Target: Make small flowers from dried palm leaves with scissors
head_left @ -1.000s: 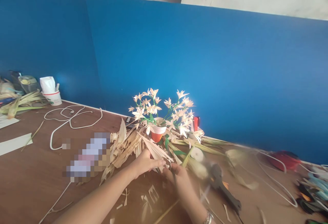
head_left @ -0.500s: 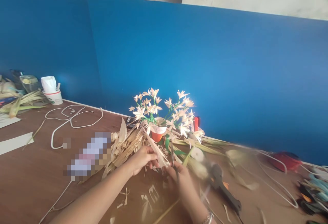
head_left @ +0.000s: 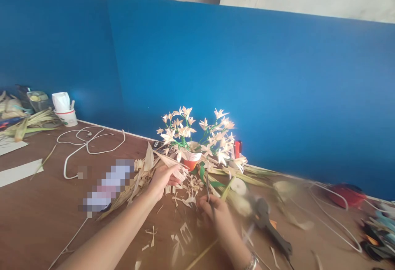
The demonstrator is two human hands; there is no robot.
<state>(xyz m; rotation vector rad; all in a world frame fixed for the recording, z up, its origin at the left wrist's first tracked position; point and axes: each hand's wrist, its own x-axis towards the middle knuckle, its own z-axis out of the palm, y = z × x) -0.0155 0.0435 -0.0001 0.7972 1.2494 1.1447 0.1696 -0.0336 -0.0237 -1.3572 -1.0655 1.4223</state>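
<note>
My left hand (head_left: 162,182) is closed on a pale strip of corn husk (head_left: 169,161), which points up and to the left in front of the pot. In my right hand (head_left: 221,216) is a pair of scissors (head_left: 207,184), blades upward; my fingers hide most of the handles. A gap separates the husk from the blades. Just beyond both hands stands an orange-and-white pot (head_left: 190,164) with cream husk flowers (head_left: 182,131) on green stems. Small husk scraps (head_left: 194,185) lie on the table between my hands.
A black glue gun (head_left: 271,226) and a white roll (head_left: 238,186) lie to the right. Dry husks (head_left: 140,183) are heaped left of the pot. White cables (head_left: 89,140), a cup (head_left: 68,117) and paper strips (head_left: 21,172) occupy the left side. A blue panel (head_left: 247,76) stands behind.
My left hand has moved up and left with the husk strip, away from the scissors. Scraps it covered now show. My right hand has barely moved.
</note>
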